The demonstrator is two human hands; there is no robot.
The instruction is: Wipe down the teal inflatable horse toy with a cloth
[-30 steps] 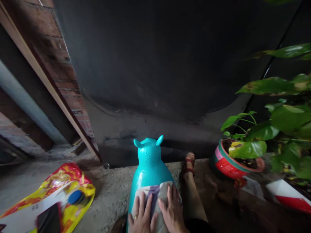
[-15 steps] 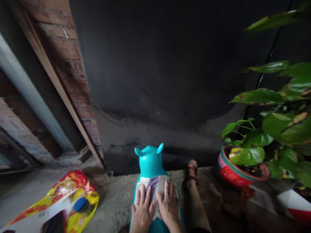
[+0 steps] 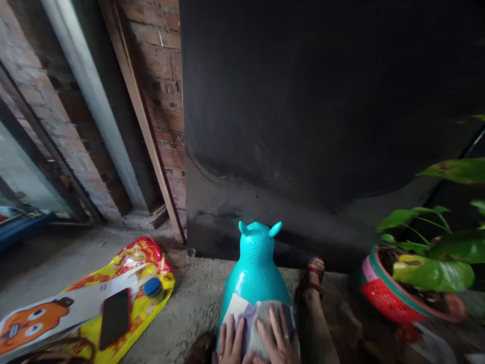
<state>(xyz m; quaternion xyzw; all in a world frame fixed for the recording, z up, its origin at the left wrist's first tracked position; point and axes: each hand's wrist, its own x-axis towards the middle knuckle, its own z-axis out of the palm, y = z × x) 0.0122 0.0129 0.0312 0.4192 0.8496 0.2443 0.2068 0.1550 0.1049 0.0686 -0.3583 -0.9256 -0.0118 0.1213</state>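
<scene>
A teal inflatable animal toy (image 3: 255, 263) with two small ears stands on the concrete floor right in front of me. A grey and purple cloth (image 3: 253, 318) lies across its back. My left hand (image 3: 230, 345) and my right hand (image 3: 278, 339) press flat on the cloth side by side at the bottom edge of the view, fingers spread. A ring shows on each hand. My right leg stretches out beside the toy, and its foot wears a red sandal (image 3: 312, 272).
A yellow and red plastic bag (image 3: 125, 268) lies on the floor at the left, with a dark phone (image 3: 114, 317) and a blue-capped item (image 3: 153, 288) on it. A red potted plant (image 3: 390, 298) stands at the right. A dark wall and a brick pillar (image 3: 166, 101) rise ahead.
The view swung to the left and tilted. My hands slid back down the toy's body with the cloth, toward me.
</scene>
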